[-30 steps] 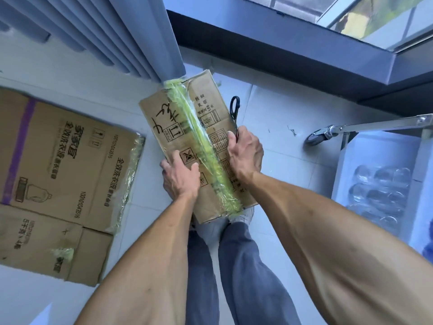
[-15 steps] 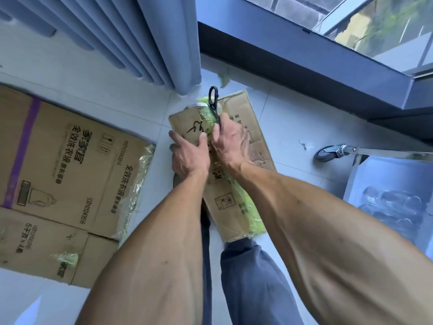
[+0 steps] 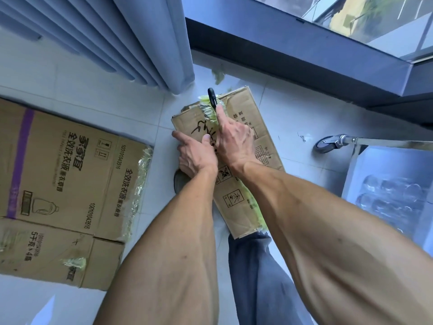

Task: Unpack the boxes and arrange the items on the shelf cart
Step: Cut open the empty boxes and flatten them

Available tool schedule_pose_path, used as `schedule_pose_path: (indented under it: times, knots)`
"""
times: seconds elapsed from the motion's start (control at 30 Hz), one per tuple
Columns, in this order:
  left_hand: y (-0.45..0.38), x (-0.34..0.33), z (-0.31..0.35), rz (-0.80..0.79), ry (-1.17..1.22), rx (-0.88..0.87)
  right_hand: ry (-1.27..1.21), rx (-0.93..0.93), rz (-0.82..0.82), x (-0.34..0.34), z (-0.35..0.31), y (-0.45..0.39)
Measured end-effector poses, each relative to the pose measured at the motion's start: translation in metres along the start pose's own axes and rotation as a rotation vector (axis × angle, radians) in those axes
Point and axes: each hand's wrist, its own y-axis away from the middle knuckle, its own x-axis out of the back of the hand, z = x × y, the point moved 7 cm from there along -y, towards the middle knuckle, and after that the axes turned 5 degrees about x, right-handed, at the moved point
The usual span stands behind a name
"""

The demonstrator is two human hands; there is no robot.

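Head camera looks straight down, and biggest of all is the large detergent carton [image 3: 63, 181], lying flat on the tiled floor well out to the left of both hands, purple tape down one side, greenish film ragged along its near edge. Far side of the left hand, the pale pleated curtain [image 3: 131, 38] hangs to the floor. Off to the right of the right hand, the shelf cart [image 3: 365, 143] shows a metal rail and a caster wheel, with clear glasses [image 3: 393, 198] sitting on its white shelf.

Now the action: the small cardboard box [image 3: 253, 146] sits under both hands, its long axis running away from the person and leaning slightly left, far end pointing toward the curtain's foot. Green tape [image 3: 254, 207] runs down its seam. Right hand [image 3: 234, 139] is curled round black scissors [image 3: 212, 97], index finger stretched along them, the black handle sticking out beyond the fingertip at the box's far end. Blades are hidden, so how deep they sit, can't tell. Left hand [image 3: 195, 153] presses on the box's left edge, fingers stretched flat, thumb touching the right hand. A grey shoe [image 3: 179, 181] peeks out just below the left wrist, both forearms covering the box's near half.
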Motion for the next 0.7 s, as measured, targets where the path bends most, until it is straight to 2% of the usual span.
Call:
schedule_pose_path:
  times: [0.33,0.5,0.7]
  knots:
    - [0.017,-0.015,0.017,0.022,-0.027,-0.005,0.042,0.045,-0.113,0.014,0.025,-0.002]
    - [0.014,-0.015,0.017,0.036,-0.061,-0.003,-0.002,0.016,-0.218,0.001,0.03,0.036]
    - [0.02,-0.014,0.018,0.086,-0.078,-0.008,0.038,0.036,-0.242,0.002,0.035,0.057]
